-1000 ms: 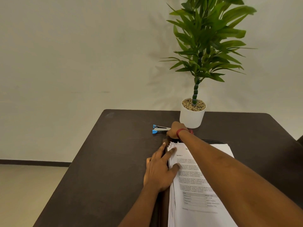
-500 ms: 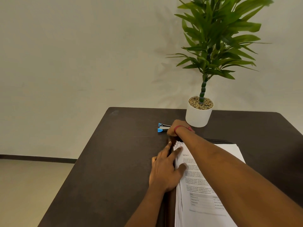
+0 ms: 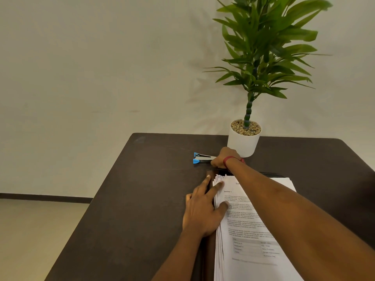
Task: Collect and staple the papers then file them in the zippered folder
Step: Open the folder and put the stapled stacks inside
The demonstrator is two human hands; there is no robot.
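Note:
A thick stack of printed white papers lies on a dark folder whose edge shows along the stack's left and far sides. My left hand lies flat on the stack's left edge, fingers straight, index and thumb on the top sheet. My right hand, with a red band on the wrist, reaches over the papers and grips the near end of a blue and silver stapler that rests on the table beyond the stack. The stapler's blue tips point left.
A dark brown table carries everything. A white pot with a tall green plant stands at the table's far edge, just right of my right hand. A plain wall is behind; floor shows at lower left.
The view has shifted slightly, so everything sits a little further right. My right hand stays on the stapler's end and my left hand stays pressed on the papers.

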